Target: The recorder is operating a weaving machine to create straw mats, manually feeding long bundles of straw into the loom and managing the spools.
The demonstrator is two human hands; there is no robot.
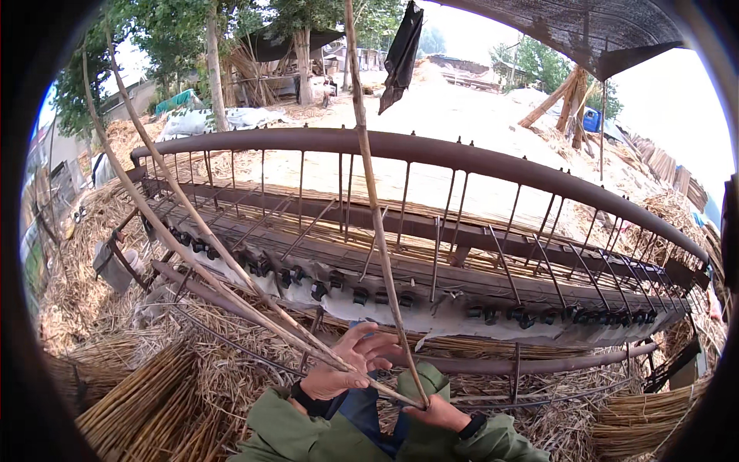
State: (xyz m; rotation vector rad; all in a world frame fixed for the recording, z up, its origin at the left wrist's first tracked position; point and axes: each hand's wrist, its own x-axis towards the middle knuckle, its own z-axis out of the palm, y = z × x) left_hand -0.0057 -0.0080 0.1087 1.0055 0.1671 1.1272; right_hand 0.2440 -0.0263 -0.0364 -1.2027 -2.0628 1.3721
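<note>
My left hand (346,366) has its fingers spread and bent, touching two long pale poles (228,259) that slope up to the upper left; whether it bears their weight I cannot tell. My right hand (433,412) is closed around the lower ends of the poles, including a third, more upright pole (371,192) that rises up the middle. Behind them stretches a long rusty metal frame (412,145) with upright rods, strung wires and a row of dark fittings (493,314). Thin reeds (323,219) lie along it. Both forearms are in green sleeves.
Reed bundles (142,385) lie at lower left, with another (639,423) at lower right. Loose straw (223,354) covers the ground around the frame. Further back stand trees (215,77), leaning logs (550,100) and a dark shade net (585,31). A black cloth (399,58) hangs above.
</note>
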